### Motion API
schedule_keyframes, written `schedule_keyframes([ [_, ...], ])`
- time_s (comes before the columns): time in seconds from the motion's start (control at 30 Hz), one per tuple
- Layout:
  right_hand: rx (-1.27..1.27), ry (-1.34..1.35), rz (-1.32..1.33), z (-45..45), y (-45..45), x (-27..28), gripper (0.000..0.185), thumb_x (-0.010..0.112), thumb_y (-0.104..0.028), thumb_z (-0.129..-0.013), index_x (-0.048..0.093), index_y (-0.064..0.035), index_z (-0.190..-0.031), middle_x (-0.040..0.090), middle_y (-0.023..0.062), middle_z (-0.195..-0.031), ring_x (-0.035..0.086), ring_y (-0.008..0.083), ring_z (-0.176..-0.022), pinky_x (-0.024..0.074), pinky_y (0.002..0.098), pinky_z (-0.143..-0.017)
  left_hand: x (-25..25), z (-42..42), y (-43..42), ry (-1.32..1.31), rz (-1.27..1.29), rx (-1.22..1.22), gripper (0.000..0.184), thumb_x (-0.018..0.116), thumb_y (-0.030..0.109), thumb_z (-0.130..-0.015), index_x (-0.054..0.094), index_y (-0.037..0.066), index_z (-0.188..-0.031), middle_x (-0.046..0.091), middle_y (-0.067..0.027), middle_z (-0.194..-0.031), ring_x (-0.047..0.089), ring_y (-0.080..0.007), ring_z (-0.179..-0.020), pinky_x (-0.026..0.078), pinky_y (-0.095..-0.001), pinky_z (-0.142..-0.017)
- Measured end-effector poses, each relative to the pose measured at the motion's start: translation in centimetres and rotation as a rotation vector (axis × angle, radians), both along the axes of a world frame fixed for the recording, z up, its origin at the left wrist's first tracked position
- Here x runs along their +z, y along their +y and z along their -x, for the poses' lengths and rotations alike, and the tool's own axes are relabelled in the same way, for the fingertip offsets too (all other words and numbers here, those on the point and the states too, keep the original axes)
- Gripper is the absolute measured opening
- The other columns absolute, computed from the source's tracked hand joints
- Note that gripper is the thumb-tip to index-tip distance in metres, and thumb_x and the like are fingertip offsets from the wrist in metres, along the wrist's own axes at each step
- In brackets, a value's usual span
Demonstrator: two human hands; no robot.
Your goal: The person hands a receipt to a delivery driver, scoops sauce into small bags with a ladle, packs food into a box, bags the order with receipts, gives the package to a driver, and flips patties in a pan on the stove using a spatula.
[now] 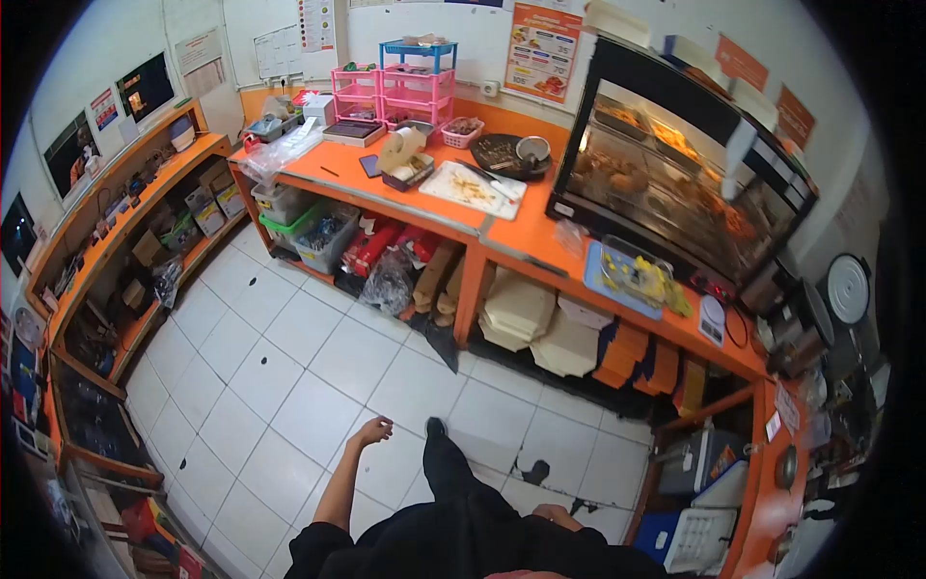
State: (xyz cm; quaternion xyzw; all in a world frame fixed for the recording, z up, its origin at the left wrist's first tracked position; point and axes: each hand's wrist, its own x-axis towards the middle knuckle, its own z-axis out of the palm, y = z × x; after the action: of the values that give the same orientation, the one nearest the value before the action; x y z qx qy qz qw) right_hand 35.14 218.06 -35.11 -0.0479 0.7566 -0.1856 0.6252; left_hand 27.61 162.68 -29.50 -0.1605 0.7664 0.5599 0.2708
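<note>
Left grip (pixel 371 431), lower centre: fingers loosely bent, apart, nothing visibly held. Right grip (pixel 555 513), bottom, partly hidden: cannot tell. The step seems a walk over the white square-tiled floor (pixel 323 410); reaching the long orange table (pixel 526 232), upper centre, would call for stepping closer.

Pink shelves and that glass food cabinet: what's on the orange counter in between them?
A pink basket and a round black tray with a metal thing in it, as the head view shows.
</note>
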Motion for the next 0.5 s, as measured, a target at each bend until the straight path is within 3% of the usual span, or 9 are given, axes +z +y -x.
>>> schedule_keyframes([
  [0.07,-0.331,-0.252,-0.326,6.7,-1.2,-9.0,0.047,0.06,-0.041,-0.075,0.055,-0.0118,-0.111,0.057,0.0092,-0.106,0.058,0.0238,-0.078,0.0473,0.0384,-0.071,0.1,5.4,-2.0,-0.046,0.015,-0.028,0.035,0.051,0.027,-0.084,0.048,0.007,-0.112,0.062,-0.0087,-0.09,0.059,-0.017,-0.077,0.048,-0.03,-0.061],
  [0.17,-0.583,-0.436,0.061,19.2,-4.0,-10.9,0.041,0.055,-0.036,-0.08,0.055,-0.0093,-0.112,0.06,0.0083,-0.103,0.059,0.0228,-0.075,0.0477,0.0365,-0.07,2.8,12.6,-6.2,-0.159,-0.116,0.027,0.035,0.051,0.028,-0.084,0.049,0.008,-0.113,0.061,-0.0091,-0.091,0.059,-0.0174,-0.079,0.049,-0.0312,-0.063],
  [0.23,-0.237,-0.261,0.282,31.1,-10.3,-4.2,0.033,0.043,-0.027,-0.088,0.054,-0.0083,-0.113,0.062,0.0062,-0.1,0.06,0.0196,-0.083,0.0476,0.0346,-0.07,1.5,17.3,-10.7,0.014,-0.301,0.081,0.036,0.051,0.03,-0.085,0.048,0.008,-0.113,0.061,-0.0094,-0.093,0.06,-0.0176,-0.081,0.05,-0.0324,-0.065],
  [0.27,-0.248,-0.272,0.351,36.4,-15.2,3.1,0.034,0.045,-0.026,-0.087,0.053,-0.0088,-0.115,0.061,0.0074,-0.1,0.059,0.0184,-0.085,0.0471,0.0342,-0.071,3.4,19.9,-11.6,0.05,-0.271,0.168,0.037,0.049,0.031,-0.086,0.048,0.006,-0.114,0.06,-0.0103,-0.096,0.06,-0.0179,-0.083,0.051,-0.0322,-0.066],
  [0.3,-0.33,-0.26,0.401,41.4,-19.7,9.3,0.032,0.037,-0.021,-0.083,0.056,-0.0065,-0.106,0.062,0.0058,-0.088,0.057,0.0154,-0.084,0.0465,0.0274,-0.069,5.7,22.6,-12.6,0.05,-0.357,0.256,0.035,0.047,0.028,-0.088,0.048,0.004,-0.114,0.059,-0.0117,-0.097,0.06,-0.0188,-0.084,0.052,-0.0331,-0.068],
  [0.33,0.114,0.1,0.557,47.2,-23.5,11.3,0.031,0.041,-0.026,-0.086,0.056,-0.0052,-0.105,0.062,0.0065,-0.086,0.057,0.0149,-0.085,0.0457,0.0276,-0.07,6.7,25.6,-13.8,0.093,-0.391,0.289,0.032,0.045,0.025,-0.09,0.048,0.003,-0.113,0.059,-0.0132,-0.095,0.06,-0.0201,-0.083,0.053,-0.0347,-0.07],
  [0.37,-0.188,0.081,0.622,51.0,-28.4,18.0,0.031,0.048,-0.028,-0.087,0.056,-0.0038,-0.103,0.062,0.0064,-0.082,0.057,0.0135,-0.079,0.0457,0.0277,-0.066,8.3,28.5,-14.9,0.181,-0.422,0.284,0.032,0.045,0.024,-0.09,0.049,0.002,-0.112,0.058,-0.0143,-0.095,0.061,-0.0212,-0.082,0.053,-0.0342,-0.07],
  [0.4,-0.193,0.139,0.866,55.0,-32.3,22.0,0.031,0.05,-0.029,-0.087,0.056,-0.0034,-0.103,0.061,0.0054,-0.078,0.057,0.0119,-0.071,0.0454,0.026,-0.062,9.3,31.9,-16.0,0.247,-0.358,0.308,0.032,0.045,0.025,-0.09,0.05,0.001,-0.11,0.058,-0.0144,-0.094,0.061,-0.0214,-0.081,0.053,-0.0317,-0.069],
  [0.5,-0.322,0.413,1.001,68.0,-42.9,25.8,0.025,0.048,-0.021,-0.089,0.055,-0.0026,-0.104,0.06,0.0041,-0.078,0.056,0.0111,-0.066,0.0462,0.0239,-0.06,9.8,43.3,-19.6,0.556,-0.158,0.498,0.019,0.048,0.006,-0.084,0.054,0.0,-0.1,0.059,-0.0125,-0.085,0.06,-0.017,-0.063,0.051,-0.0272,-0.054],
])
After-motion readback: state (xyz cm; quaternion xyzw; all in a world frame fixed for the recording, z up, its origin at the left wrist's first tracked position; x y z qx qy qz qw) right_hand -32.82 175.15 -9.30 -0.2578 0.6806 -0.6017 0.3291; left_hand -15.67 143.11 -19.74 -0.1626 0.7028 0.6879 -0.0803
